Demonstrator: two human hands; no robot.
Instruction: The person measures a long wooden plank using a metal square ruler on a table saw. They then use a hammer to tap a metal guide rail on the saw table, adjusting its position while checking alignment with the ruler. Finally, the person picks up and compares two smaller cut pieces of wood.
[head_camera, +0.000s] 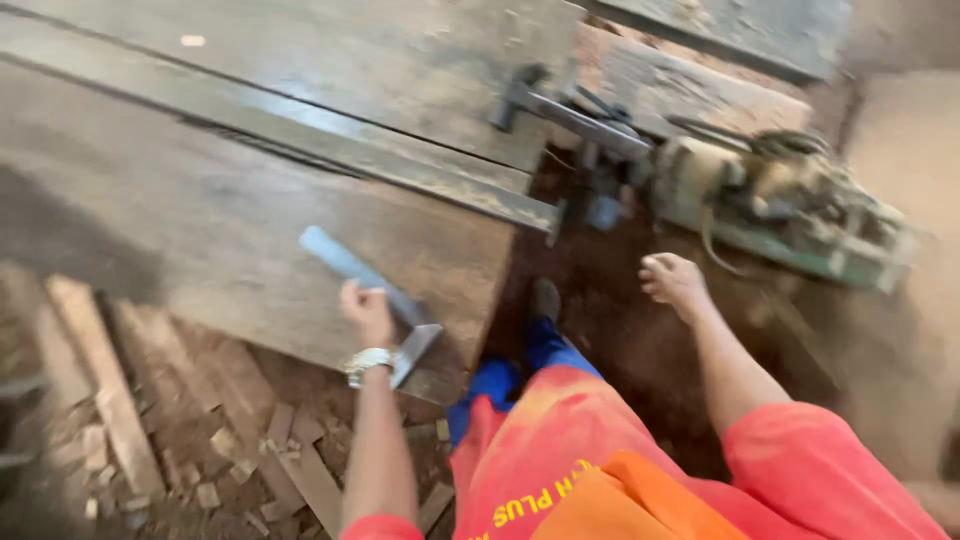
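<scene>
Near the worktop's (200, 220) front edge, in the head view, the left hand (366, 312) is grasping a grey metal square (372, 285) lying flat on the wood. The right hand (673, 279) is hanging loosely curled and empty beside the green machine (790, 205). No marking or cutting is showing yet.

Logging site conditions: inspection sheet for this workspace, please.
Surface: worn wooden bench top, dusty, with a metal strip running across it.
Job's things: try square, blade lying on the bench.
Clutter: wood offcuts and a loose plank on the floor.
Hands: left hand grips the try square; right hand loosely curled, holds nothing, over the floor.
Cables: nothing seen clearly; image blurred.
Surroundings: green motor machine right of the bench; sawdust floor.
</scene>
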